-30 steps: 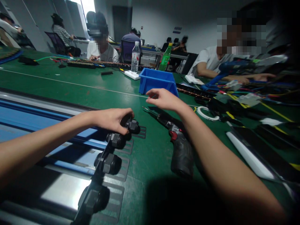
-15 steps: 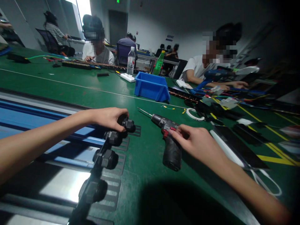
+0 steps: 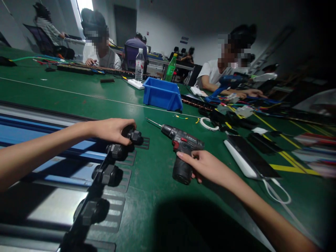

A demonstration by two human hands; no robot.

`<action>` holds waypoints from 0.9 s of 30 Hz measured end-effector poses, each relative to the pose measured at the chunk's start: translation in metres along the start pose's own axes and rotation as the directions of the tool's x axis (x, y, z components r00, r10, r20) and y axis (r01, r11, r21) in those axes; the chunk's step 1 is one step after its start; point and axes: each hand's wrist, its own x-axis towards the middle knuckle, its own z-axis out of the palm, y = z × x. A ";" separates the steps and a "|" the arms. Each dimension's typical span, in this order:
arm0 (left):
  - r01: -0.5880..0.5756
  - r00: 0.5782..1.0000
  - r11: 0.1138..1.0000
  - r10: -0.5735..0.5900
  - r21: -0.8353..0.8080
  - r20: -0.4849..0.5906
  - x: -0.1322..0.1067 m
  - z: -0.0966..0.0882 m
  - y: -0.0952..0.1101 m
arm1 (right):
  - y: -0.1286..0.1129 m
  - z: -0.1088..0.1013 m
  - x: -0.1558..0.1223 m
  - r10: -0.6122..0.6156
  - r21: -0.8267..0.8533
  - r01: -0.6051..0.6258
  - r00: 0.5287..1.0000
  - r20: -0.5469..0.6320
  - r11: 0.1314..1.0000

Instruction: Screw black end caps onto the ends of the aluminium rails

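My left hand (image 3: 115, 129) is curled around the farthest black cable gland (image 3: 136, 137), thumb on the near side. That gland belongs to a row fixed along the end plate of a metal and blue panel assembly (image 3: 59, 203); a nearer gland (image 3: 90, 211) shows large at lower left. My right hand (image 3: 207, 164) is wrapped around the grip of a black and red cordless drill (image 3: 183, 169), with the thumb below the red trigger. The drill's long thin bit points to the upper left, apart from the glands. I cannot tell whether the drill rests on the table.
Beyond the drill stands a blue bin (image 3: 162, 96), with a clear bottle (image 3: 139, 64) and a green bottle (image 3: 171, 68) behind. A tablet-like device (image 3: 246, 155) with a white cable lies right. Wires and a white cable coil (image 3: 209, 124) lie farther back. Co-workers sit across the green table (image 3: 99, 92).
My right hand has slid down from the drill's trigger area and closed around its grip. My left hand stays at the same gland. The whole view has shifted slightly.
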 end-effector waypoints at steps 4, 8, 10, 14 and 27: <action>0.008 1.000 1.000 -0.008 0.006 0.000 -0.001 0.000 -0.001 | -0.003 0.000 -0.008 -0.105 -0.356 -0.009 0.949 -0.299 0.935; 0.003 1.000 1.000 -0.002 0.007 -0.005 -0.001 0.001 -0.002 | 0.001 0.004 -0.005 -0.509 -0.595 0.171 0.725 -0.463 0.785; 0.001 1.000 1.000 -0.001 0.007 -0.005 -0.002 0.001 -0.002 | 0.004 0.007 0.000 -0.637 -0.660 0.276 0.660 -0.399 0.699; -0.004 1.000 1.000 0.004 0.012 -0.010 -0.002 0.001 -0.003 | 0.011 0.010 0.007 -0.668 -0.679 0.328 0.671 -0.321 0.656; 0.003 1.000 1.000 -0.003 0.014 0.007 0.000 0.001 -0.001 | 0.015 0.015 0.010 -0.631 -0.539 0.396 0.682 -0.370 0.744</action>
